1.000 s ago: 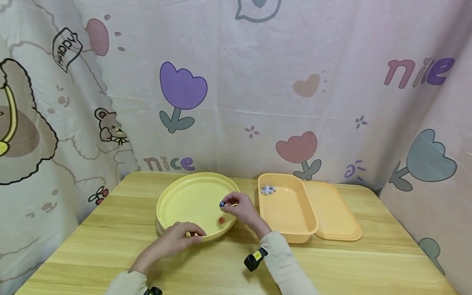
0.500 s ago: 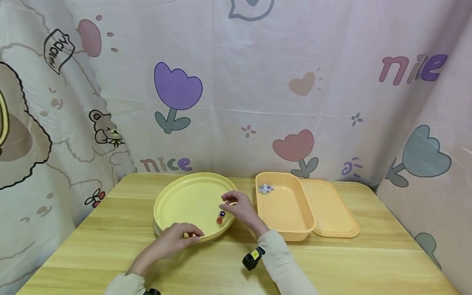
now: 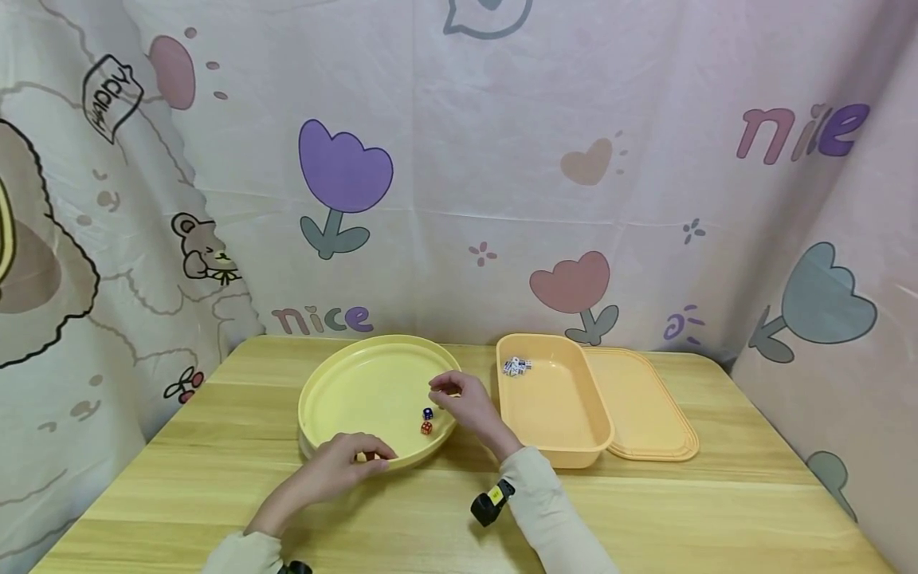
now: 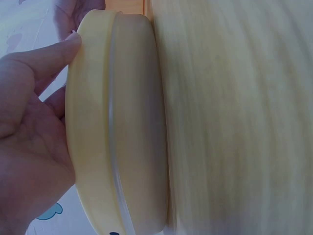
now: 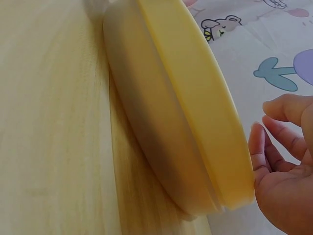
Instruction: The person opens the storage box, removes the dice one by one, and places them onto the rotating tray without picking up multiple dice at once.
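Note:
A round yellow tray point(image 3: 358, 391) with a raised rim stands on the table at centre left. Inside it, near the right side, a blue die point(image 3: 428, 414) lies just behind a red die point(image 3: 426, 428). My left hand point(image 3: 344, 466) holds the tray's front rim, its thumb point(image 4: 56, 54) against the rim in the left wrist view. Over the tray's right edge hovers my right hand point(image 3: 469, 406), a little above the dice. Its thumb and fingers point(image 5: 283, 107) are apart, with nothing between them in the right wrist view.
Right of the tray stands an orange rectangular box point(image 3: 555, 406) with several small white dice point(image 3: 515, 367) in its far left corner. A matching flat lid point(image 3: 645, 406) lies against its right side. A patterned curtain point(image 3: 459, 159) hangs behind the wooden table point(image 3: 681, 518).
My right hand has let go of the blue die, which now lies in the tray behind the red one. The left hand has stayed on the rim. The head view has shifted slightly.

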### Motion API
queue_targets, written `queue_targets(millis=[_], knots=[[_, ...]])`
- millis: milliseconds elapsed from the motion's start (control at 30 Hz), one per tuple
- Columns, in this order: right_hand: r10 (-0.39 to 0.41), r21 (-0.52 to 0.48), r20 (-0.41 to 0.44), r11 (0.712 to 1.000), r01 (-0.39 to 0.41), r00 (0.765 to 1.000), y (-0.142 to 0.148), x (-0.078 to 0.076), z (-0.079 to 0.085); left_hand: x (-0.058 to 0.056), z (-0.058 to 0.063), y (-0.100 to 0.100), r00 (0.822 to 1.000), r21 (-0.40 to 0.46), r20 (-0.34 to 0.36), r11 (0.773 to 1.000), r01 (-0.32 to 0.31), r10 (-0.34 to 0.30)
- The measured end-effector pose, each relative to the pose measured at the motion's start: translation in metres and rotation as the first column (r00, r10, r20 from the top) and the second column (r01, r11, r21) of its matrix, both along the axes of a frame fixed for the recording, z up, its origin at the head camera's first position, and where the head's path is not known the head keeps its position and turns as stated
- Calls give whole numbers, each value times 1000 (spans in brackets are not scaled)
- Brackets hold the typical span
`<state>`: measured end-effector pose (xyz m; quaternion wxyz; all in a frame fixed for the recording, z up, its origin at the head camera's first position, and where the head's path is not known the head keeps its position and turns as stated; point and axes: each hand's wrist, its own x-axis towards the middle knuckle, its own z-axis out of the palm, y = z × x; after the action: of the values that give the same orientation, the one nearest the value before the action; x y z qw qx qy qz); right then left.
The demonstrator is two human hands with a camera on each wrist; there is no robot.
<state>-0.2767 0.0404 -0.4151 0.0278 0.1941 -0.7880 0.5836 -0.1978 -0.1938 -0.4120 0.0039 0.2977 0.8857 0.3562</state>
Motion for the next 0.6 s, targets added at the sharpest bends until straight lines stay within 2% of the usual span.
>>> queue_targets(millis=[333, 500, 600], knots=[[40, 4, 18, 999, -40, 999, 0, 3, 3, 0, 0, -1, 1000, 8, 6, 1000, 7, -7], [85, 53, 8, 995, -85, 996, 3, 7, 14, 0, 0, 1, 1000, 8, 8, 1000, 6, -6], [121, 78, -2, 990, -121, 993, 3, 8, 26, 0, 1, 1, 1000, 6, 9, 1000, -3, 3]])
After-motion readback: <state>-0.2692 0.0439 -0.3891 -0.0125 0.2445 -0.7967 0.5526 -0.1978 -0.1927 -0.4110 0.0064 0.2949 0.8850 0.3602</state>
